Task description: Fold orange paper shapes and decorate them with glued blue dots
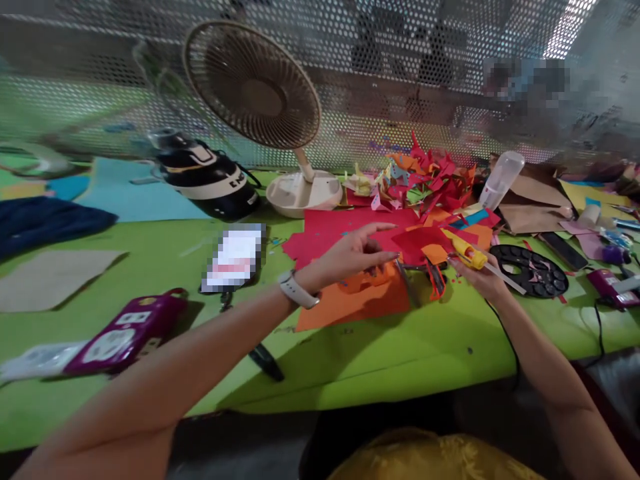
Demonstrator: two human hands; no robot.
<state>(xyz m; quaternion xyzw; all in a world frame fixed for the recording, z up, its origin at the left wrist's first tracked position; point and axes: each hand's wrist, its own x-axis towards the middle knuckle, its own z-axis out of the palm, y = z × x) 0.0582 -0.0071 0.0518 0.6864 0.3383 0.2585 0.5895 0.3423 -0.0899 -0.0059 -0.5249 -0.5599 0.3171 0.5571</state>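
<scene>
My right hand (477, 277) is wrapped round a yellow glue gun (467, 250), with a pale glue stick (505, 277) poking out of its back end. Its nozzle points left toward a red paper piece (420, 241) and a small orange scrap (434, 253). My left hand (356, 252), with a watch on the wrist, hovers over the orange paper (357, 310); thumb and fingers are apart, and nothing shows between them. A red sheet (320, 230) lies behind it. Dark and orange items (436, 279) between the hands are too blurred to name.
A fan (255, 87) stands at the back beside a black bottle (210, 180). Cut red paper pieces (445, 180) are heaped behind my hands. A black palette (535, 270) and clear bottle (503, 177) stand right; a phone (233, 257) and purple pouch (133, 330) lie left.
</scene>
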